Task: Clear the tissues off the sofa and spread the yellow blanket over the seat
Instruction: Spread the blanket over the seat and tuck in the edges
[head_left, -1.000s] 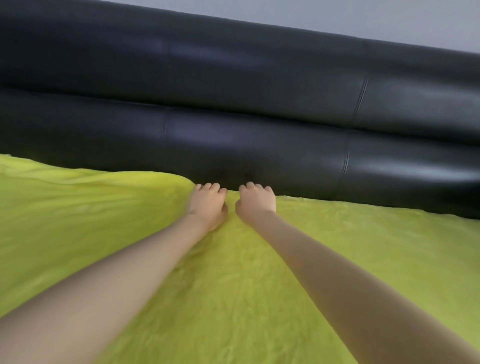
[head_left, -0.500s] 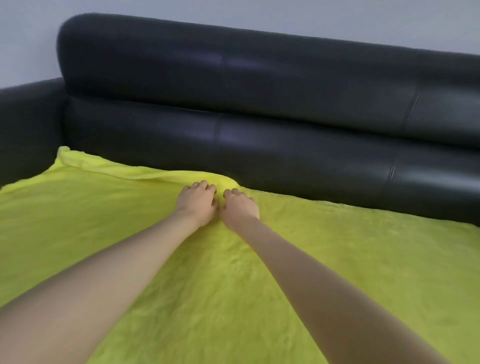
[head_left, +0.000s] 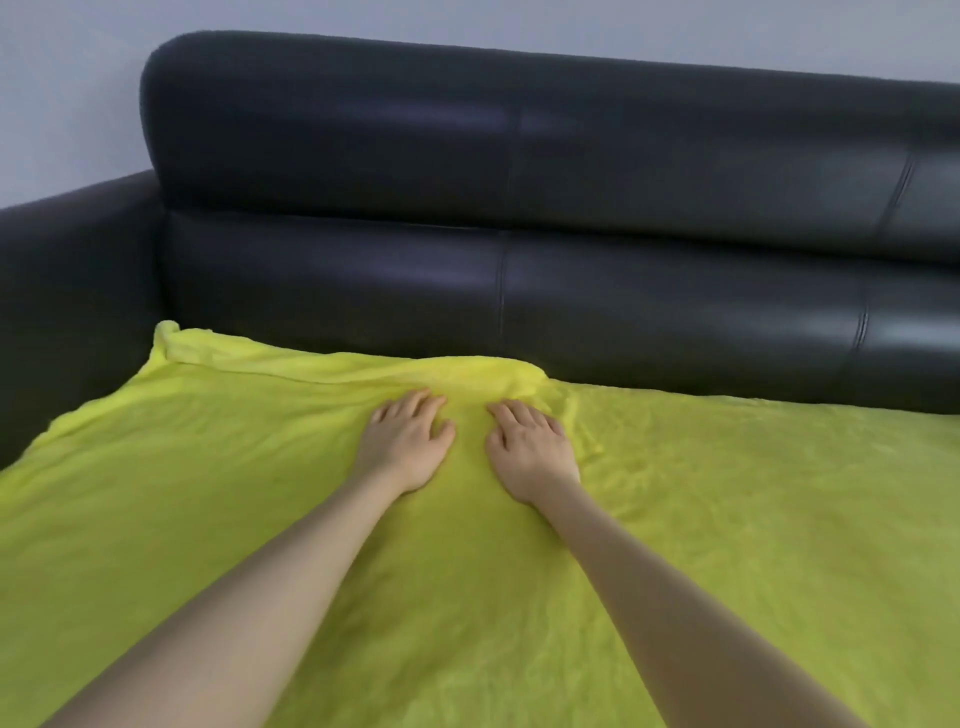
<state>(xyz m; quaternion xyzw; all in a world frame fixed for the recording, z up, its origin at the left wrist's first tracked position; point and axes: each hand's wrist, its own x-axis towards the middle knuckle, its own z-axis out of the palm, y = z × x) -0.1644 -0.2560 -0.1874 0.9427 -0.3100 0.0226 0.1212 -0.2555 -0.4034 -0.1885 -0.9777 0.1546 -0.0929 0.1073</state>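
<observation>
The yellow blanket (head_left: 727, 519) lies spread over the seat of the black leather sofa (head_left: 519, 171). Its far edge is bunched into a low fold along the foot of the backrest. My left hand (head_left: 405, 447) lies flat on the blanket just before that fold, fingers straight and slightly spread. My right hand (head_left: 530, 452) presses flat beside it, a small gap between the two. No tissues are in view.
The sofa's left armrest (head_left: 72, 312) rises beside the blanket's left edge. The padded backrest runs across the whole view, with a pale wall (head_left: 62, 78) behind it.
Both hands have flattened from curled at the blanket's back edge to spread palms, and drawn slightly apart. The view has swung left, showing the armrest and the blanket's left corner.
</observation>
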